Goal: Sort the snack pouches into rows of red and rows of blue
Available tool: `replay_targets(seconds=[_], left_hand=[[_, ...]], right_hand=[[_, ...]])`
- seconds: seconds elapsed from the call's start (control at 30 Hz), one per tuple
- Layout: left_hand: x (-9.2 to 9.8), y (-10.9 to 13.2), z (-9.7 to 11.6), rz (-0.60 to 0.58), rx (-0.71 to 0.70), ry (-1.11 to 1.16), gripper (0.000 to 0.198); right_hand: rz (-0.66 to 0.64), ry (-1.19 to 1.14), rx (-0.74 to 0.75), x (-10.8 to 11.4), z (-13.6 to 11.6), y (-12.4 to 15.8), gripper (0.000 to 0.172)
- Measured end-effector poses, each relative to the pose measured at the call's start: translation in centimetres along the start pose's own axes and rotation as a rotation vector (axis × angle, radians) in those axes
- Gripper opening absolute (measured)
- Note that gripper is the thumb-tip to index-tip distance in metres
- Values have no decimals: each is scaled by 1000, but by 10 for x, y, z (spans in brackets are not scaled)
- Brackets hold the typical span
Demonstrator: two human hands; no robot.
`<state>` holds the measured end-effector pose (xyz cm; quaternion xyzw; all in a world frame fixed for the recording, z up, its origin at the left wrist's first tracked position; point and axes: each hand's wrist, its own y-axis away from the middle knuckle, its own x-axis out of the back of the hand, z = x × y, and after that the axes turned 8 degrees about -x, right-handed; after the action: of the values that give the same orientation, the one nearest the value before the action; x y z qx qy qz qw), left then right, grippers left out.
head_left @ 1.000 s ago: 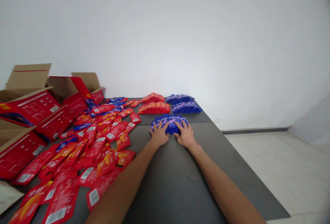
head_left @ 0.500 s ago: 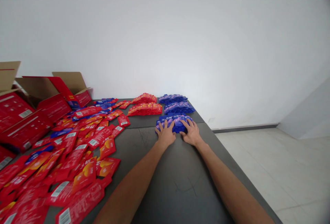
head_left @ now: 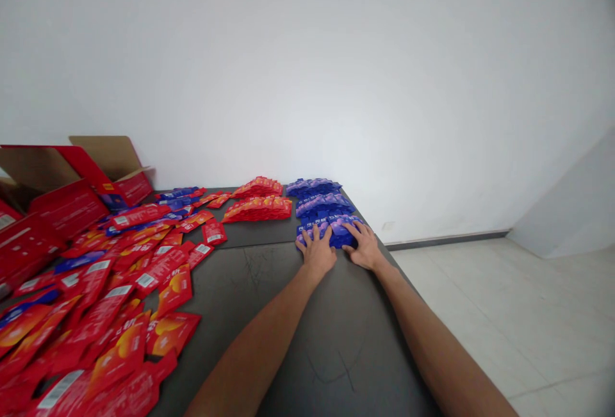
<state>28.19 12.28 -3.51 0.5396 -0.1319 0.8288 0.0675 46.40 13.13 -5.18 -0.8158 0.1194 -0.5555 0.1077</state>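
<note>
A row of overlapping blue-purple sachets lies on the dark table in front of me. My left hand rests on the row's left part, fingers spread over the top and thumb at the near side. On its right part lies my right hand, also with fingers apart. Both palms face down, and the fingertips touch the packets. Just behind stand two similar rows, the nearer blue row and the farther blue row by the wall.
Two red-orange rows of sachets, a near one and a far one, lie left of the blue ones. Loose red sachets, some blue among them, cover the table's left side. Open red cartons stand behind. The table's right edge drops to the floor.
The front blue row has shifted right with both hands, nearer the table's right edge and more in line with the rows behind. The view has turned slightly to the right.
</note>
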Motion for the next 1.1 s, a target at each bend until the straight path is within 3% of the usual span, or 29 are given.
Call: replay_targets(seconds=[0.47, 1.1], left_hand=[[-9, -17, 8, 15, 17, -27, 71], [1, -10, 5, 56, -32, -44, 84]], right_hand=[[-2, -43, 44, 3, 11, -16, 72], [30, 48, -4, 4, 2, -9, 81]])
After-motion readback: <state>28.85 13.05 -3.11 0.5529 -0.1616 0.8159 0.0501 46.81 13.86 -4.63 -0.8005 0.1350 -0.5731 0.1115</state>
